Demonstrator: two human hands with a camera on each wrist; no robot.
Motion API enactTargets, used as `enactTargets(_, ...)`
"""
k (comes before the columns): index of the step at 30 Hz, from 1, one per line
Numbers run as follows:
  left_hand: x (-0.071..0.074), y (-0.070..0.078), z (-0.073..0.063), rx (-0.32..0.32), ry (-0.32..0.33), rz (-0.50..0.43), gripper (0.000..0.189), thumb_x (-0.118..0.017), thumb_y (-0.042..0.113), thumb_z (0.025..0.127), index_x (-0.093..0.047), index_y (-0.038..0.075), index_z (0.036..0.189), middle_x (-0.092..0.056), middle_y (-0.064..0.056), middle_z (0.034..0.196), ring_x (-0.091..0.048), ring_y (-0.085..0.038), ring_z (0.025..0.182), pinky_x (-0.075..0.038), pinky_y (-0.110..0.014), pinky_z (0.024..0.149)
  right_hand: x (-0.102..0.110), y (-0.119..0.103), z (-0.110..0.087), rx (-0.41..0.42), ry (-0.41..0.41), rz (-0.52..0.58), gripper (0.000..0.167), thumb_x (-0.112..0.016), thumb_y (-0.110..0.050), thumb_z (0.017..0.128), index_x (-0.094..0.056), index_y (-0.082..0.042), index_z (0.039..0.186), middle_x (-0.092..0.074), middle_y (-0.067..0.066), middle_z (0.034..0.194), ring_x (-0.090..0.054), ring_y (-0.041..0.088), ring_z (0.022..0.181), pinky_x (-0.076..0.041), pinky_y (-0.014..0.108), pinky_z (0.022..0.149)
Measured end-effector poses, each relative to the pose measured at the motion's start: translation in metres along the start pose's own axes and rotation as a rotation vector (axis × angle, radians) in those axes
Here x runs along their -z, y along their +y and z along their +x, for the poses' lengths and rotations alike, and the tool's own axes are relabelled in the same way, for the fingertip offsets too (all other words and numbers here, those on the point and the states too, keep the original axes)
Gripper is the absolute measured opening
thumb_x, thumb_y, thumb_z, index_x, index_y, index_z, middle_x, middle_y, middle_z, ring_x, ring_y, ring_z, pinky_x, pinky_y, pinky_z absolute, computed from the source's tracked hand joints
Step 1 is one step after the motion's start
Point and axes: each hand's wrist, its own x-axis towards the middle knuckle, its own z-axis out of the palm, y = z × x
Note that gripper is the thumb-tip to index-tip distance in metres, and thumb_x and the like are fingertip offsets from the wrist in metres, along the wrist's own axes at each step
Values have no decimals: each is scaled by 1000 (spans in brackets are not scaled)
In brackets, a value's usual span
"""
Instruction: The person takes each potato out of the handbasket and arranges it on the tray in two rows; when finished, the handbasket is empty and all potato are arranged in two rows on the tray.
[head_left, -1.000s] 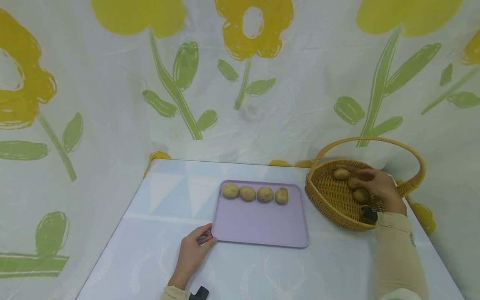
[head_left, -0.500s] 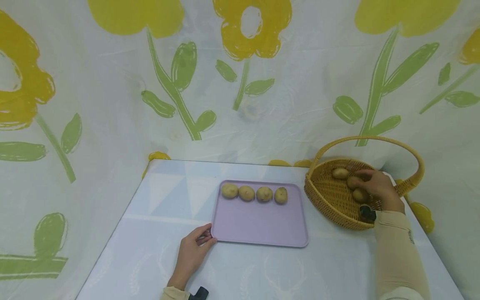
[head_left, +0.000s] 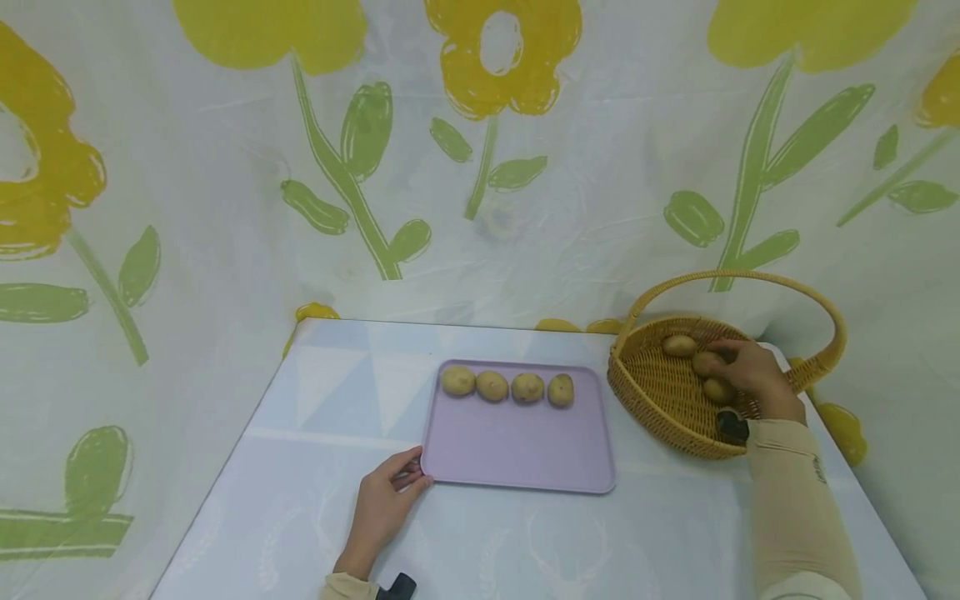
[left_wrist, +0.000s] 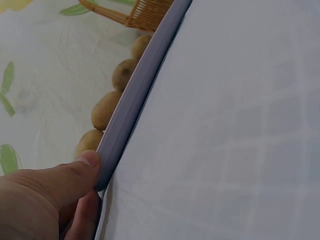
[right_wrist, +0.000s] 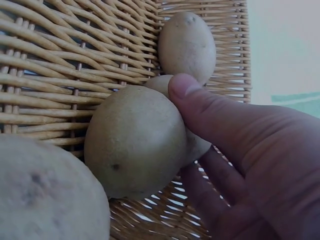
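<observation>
My left hand point(head_left: 384, 506) holds the near left corner of the lilac tray point(head_left: 517, 450). In the left wrist view its thumb point(left_wrist: 89, 159) presses against the tray's rim point(left_wrist: 131, 102). Several potatoes point(head_left: 492, 386) lie in a row along the tray's far side. Inside the wicker basket point(head_left: 660, 392), my right hand point(head_left: 759, 379) grips a potato point(head_left: 707, 363) between thumb and fingers. Seen from the right wrist, this potato point(right_wrist: 199, 149) is partly hidden behind a nearer potato point(right_wrist: 135, 145). Another potato point(right_wrist: 187, 47) rests by the far basket wall, and one more potato point(right_wrist: 45, 195) fills the lower left.
The basket's tall arched handle point(head_left: 738, 273) rises over the right forearm point(head_left: 798, 500). Behind the pale patterned table point(head_left: 330, 392) hangs a flowered curtain point(head_left: 600, 208). The basket stands just right of the tray, near the table's far right corner.
</observation>
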Motion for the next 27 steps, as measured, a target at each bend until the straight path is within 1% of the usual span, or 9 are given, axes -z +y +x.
enactTargets(3, 1, 1, 0, 1, 2, 9, 49, -85, 2, 80, -70, 5, 127, -74, -5, 105, -71, -20, 101, -62, -12, 90, -1, -1, 1, 11, 9, -11, 64, -63, -37, 101, -47, 7, 144, -40, 42, 146, -36, 63, 132, -37, 77, 111)
enactTargets(9, 1, 1, 0, 0, 6, 3, 50, -85, 1, 79, -70, 5, 127, -74, -5, 105, -71, -20, 101, -62, -12, 90, -3, -1, 2, 18, 32, -32, 59, -65, -34, 100, -50, 6, 142, -44, 41, 144, -38, 63, 131, -38, 77, 111)
enactTargets(11, 0, 1, -1, -6, 7, 11, 49, -85, 1, 79, -70, 5, 126, -74, -5, 105, -71, -20, 100, -62, -12, 90, -3, 0, 2, 16, 33, -36, 59, -65, -35, 100, -52, 5, 141, -44, 41, 144, -39, 63, 131, -39, 77, 110)
enactTargets(12, 0, 0, -1, -19, 9, 23, 49, -85, 2, 79, -70, 4, 126, -74, -5, 104, -72, -20, 100, -63, -13, 89, -3, 1, 2, 16, 32, -39, 59, -65, -36, 100, -52, 5, 141, -45, 41, 144, -39, 63, 130, -39, 77, 110)
enactTargets(15, 0, -1, -1, -32, 24, 33, 49, -86, 1, 78, -71, 4, 125, -74, -4, 103, -72, -19, 98, -64, -15, 88, -4, 1, 3, 22, 28, -46, 60, -65, -39, 100, -53, 4, 141, -45, 41, 144, -39, 63, 131, -39, 77, 110)
enactTargets(18, 0, -2, -1, -54, 33, 37, 48, -86, 0, 77, -71, 3, 124, -74, -5, 102, -72, -19, 96, -65, -17, 87, -3, 0, 3, 22, 24, -28, 64, -64, -43, 100, -52, 3, 143, -44, 40, 146, -38, 63, 131, -38, 77, 110)
enactTargets(23, 0, -2, -1, -30, 20, 11, 48, -85, 0, 78, -71, 4, 124, -74, -5, 104, -71, -17, 97, -64, -14, 88, -1, -2, 1, 13, 26, -7, 73, -62, -56, 98, -52, -1, 145, -44, 37, 148, -38, 60, 133, -38, 76, 111)
enactTargets(24, 0, -2, 0, -16, 17, 2, 49, -85, 1, 78, -71, 5, 125, -74, -5, 104, -71, -17, 98, -63, -13, 89, 0, -2, 0, 10, 24, -3, 74, -62, -57, 97, -52, -1, 145, -43, 37, 149, -38, 60, 134, -37, 76, 111)
enactTargets(27, 0, -2, 0, -7, 4, -8, 49, -85, 1, 79, -70, 5, 126, -74, -5, 105, -71, -18, 100, -62, -11, 89, 1, -5, -4, 10, 28, -3, 76, -63, -59, 96, -53, -2, 145, -43, 37, 149, -38, 59, 135, -38, 75, 110)
